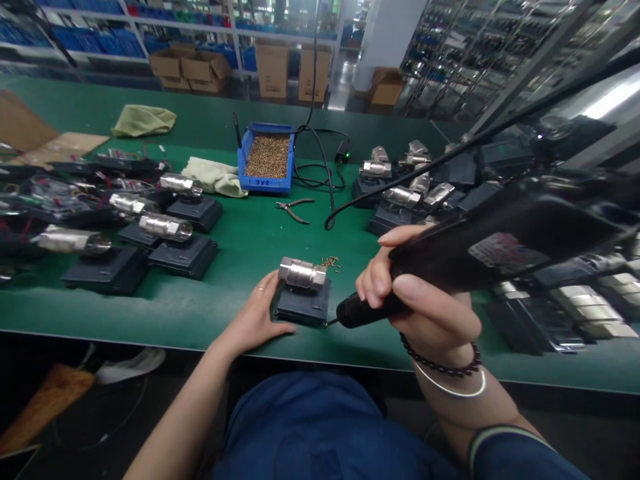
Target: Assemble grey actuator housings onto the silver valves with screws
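The right hand (420, 300) is closed around a black electric screwdriver (500, 247), whose tip touches the near right corner of a dark base (304, 303). A metal cylinder (302, 273) lies on top of this base. The left hand (257, 317) lies open and flat on the green surface (250, 240), its fingers and thumb against the base's left side, close to the surface's near edge. A few loose screws (331, 262) lie just beyond the base. Farther off, open green stretches to the pliers (294, 208) and a blue bin (267, 158). Similar units crowd the left (185, 253) and the right (400, 200).
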Motion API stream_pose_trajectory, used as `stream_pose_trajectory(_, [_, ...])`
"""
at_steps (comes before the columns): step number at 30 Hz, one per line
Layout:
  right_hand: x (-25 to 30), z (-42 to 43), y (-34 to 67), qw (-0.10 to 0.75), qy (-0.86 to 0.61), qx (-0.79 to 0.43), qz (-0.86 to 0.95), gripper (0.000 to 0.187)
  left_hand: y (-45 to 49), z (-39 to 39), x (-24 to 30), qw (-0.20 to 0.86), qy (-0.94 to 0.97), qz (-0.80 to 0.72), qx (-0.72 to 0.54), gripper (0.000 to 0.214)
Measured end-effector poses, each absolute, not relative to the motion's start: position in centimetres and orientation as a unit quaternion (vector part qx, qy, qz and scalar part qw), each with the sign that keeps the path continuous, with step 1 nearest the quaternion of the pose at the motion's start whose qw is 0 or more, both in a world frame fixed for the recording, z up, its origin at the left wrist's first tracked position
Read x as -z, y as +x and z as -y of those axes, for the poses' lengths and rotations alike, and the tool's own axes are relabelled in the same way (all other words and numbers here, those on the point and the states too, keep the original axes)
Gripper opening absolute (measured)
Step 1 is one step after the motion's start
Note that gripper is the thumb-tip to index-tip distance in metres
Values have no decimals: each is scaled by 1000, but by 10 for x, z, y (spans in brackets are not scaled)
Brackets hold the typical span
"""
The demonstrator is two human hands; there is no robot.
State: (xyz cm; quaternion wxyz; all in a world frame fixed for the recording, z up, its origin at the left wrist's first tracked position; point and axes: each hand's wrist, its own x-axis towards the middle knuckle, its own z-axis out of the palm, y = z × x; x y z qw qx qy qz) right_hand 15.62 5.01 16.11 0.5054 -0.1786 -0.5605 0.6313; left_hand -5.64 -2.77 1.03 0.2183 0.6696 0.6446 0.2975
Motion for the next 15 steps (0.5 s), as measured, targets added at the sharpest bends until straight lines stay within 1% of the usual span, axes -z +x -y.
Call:
stream_pose_trajectory(3, [-155, -52, 154, 489, -180, -635, 570, 31, -59, 14, -10, 273, 697, -605, -271, 100])
stream_pose_trajectory(7, [-145, -53, 150, 450, -178, -654, 582, 29, -58, 10, -12, 287, 695, -595, -282, 95])
stream_pose_trajectory(11, [-138, -53, 147, 406, -190, -651, 613, 24, -59, 10, -14, 296, 692, -589, -295, 95])
stream_pose_trajectory(15, [-150, -51, 152, 432, -183, -654, 594, 26, -58, 9, -14, 290, 694, -594, -285, 92])
